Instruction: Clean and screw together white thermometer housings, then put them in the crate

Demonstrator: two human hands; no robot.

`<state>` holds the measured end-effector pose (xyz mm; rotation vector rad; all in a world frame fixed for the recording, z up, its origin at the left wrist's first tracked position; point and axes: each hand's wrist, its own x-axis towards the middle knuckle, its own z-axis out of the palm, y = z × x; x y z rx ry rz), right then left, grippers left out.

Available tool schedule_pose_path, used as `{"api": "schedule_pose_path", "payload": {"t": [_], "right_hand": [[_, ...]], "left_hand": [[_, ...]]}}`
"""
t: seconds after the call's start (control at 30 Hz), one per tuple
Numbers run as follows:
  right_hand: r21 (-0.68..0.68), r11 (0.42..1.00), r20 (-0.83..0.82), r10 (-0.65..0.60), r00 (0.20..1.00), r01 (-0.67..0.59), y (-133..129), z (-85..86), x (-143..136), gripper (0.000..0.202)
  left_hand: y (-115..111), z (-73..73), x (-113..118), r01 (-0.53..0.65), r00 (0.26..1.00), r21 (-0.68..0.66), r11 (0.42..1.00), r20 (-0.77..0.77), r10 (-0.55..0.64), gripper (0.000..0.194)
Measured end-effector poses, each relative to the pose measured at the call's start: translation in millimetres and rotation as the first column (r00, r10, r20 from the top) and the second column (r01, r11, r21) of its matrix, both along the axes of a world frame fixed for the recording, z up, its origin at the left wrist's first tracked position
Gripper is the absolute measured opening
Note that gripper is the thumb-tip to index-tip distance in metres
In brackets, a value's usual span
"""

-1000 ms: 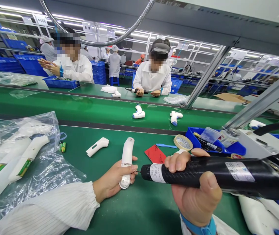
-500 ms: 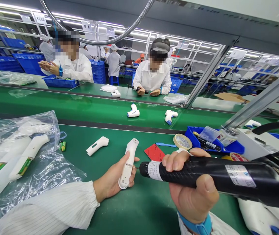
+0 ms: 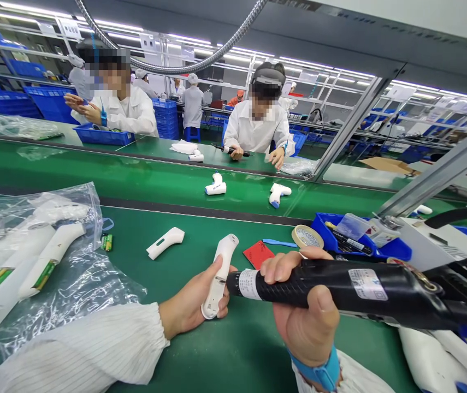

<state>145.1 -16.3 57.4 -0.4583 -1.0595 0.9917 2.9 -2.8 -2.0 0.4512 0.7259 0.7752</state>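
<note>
Pinching the white casing (image 3: 214, 296) above the worktop (image 3: 200, 360), the left hand (image 3: 186, 307) is nearer. Casing's long axis leans away and rightward. Black driver (image 3: 335, 284), wrapped by the right hand (image 3: 305, 322), lies crosswise, nose at the casing's right edge; tip contact unconfirmed.

Your left sleeve (image 3: 94, 344), at eight o'clock, is white with fine grey pinstripes; its cuff (image 3: 161, 327) is gathered and ruffled. Your right sleeve (image 3: 360, 376), at five o'clock, is likewise white, largely cut off by the frame. A bright blue wristband (image 3: 317, 368) circles your right wrist. Both hands are ungloved.
</note>
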Motion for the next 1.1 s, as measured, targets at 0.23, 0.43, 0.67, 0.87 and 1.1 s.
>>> {"api": "schedule_pose_path", "payload": {"t": [0.23,0.43,0.67,0.87,1.1], "right_hand": [[0.055,0.995,0.015,0.080,0.997,-0.081,1.4,-5.1,-6.4,0.023],[0.062,0.994,0.001,0.093,0.996,-0.093,3.8,-4.9,-11.5,0.021],[-0.023,1.000,0.007,0.020,1.000,-0.019,6.6,-6.2,-11.5,0.029],[-0.014,1.000,-0.015,0.025,1.000,-0.026,8.0,-8.7,-12.9,0.024],[-0.026,0.999,-0.049,0.023,0.999,-0.025,9.9,-10.1,-11.6,0.020]], "left_hand": [[-1.4,-1.2,2.1,-0.033,0.999,-0.007,0.999,-0.027,0.033,0.043],[-1.5,-1.1,1.9,-0.048,0.998,-0.015,0.999,-0.050,0.048,0.041],[-2.5,-0.3,2.2,-0.045,0.996,-0.004,0.999,-0.081,0.044,0.043],[-2.1,-2.1,2.1,-0.057,0.995,-0.007,0.998,-0.081,0.057,0.042],[-2.9,-3.6,2.6,-0.064,0.995,-0.016,0.998,-0.077,0.063,0.042]]}}
